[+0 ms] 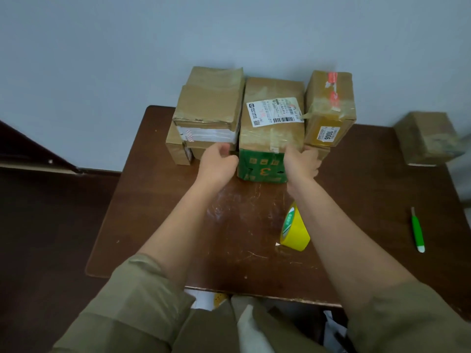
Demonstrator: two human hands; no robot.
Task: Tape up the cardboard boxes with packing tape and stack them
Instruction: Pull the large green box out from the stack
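Cardboard boxes stand in three stacks along the far edge of the brown table (158, 225), close against the pale wall. The left hand (219, 164) sits at the near left corner of the middle stack, fingers curled, though whether they grip the labelled box (272, 118) or only touch it cannot be told. The right hand (303, 161) curls its fingers round that box's near right lower corner, just above the green box (262, 166) beneath it. The left stack (209, 108) and right stack (328, 108) press in on either side with almost no gap. Nearer the person, the tabletop lies open apart from a yellow tape roll (295, 230) under the right forearm. A green knife (418, 230) lies near the right edge, and a lone box (428, 136) sits at the far right corner.
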